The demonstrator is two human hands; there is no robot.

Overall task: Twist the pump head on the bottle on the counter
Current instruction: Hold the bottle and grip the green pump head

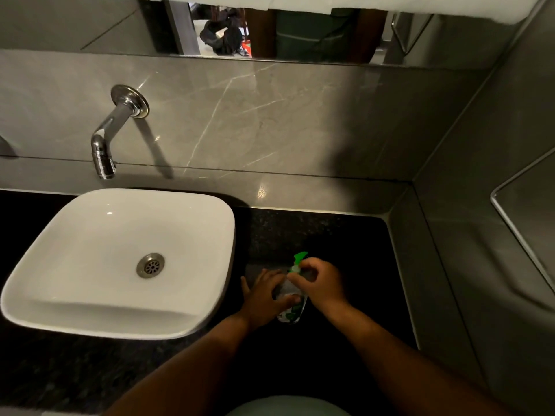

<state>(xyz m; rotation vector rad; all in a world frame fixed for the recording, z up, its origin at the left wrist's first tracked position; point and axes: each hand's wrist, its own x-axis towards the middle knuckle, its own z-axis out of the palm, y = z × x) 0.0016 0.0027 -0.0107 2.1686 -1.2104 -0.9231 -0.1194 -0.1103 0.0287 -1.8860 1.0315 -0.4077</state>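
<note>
A small clear bottle (290, 310) with a green-and-white label stands on the black counter (345, 235), right of the sink. Its green pump head (299, 258) points away from me. My left hand (264, 295) wraps around the bottle's body from the left, thumb across the front. My right hand (319, 283) comes in from the right, its fingers pinched on the collar just under the pump head. Both hands hide most of the bottle's middle.
A white square basin (90, 295) with a metal drain (150, 265) sits to the left. A chrome spout (105, 145) juts from the grey marble wall (270, 115) above it. A grey side wall (450, 265) bounds the counter on the right. A mirror (90, 25) hangs above.
</note>
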